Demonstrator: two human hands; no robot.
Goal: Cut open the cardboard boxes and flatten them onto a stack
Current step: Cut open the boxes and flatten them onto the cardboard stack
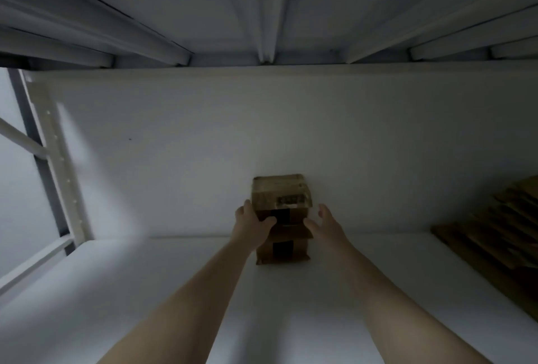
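Two bare forearms extend from the lower frame edge over a white shelf surface (pixel 145 291). The left hand (pixel 252 222) lies against the left face of the upper cardboard box (pixel 281 199), with its fingers (pixel 266 222) curled onto the front face at the dark tape strip. The right hand (pixel 321 222) is spread open just beside the right face; contact cannot be confirmed, and it grips nothing.

Between the fingers of both hands stand two stacked boxes. The lower cardboard box (pixel 282 250) rests on the shelf near the rear wall (pixel 203 145). The stack's long axis is vertical; the taped end faces point toward the camera. The label on the upper box is blurred and unreadable.

Well right of the right fingers, a stack of flattened cardboard (pixel 495 232) is cut off by the frame edge. Beyond, the ribbed underside of an upper shelf (pixel 267 8) is dim. A perforated upright post (pixel 58 160) stands far left.
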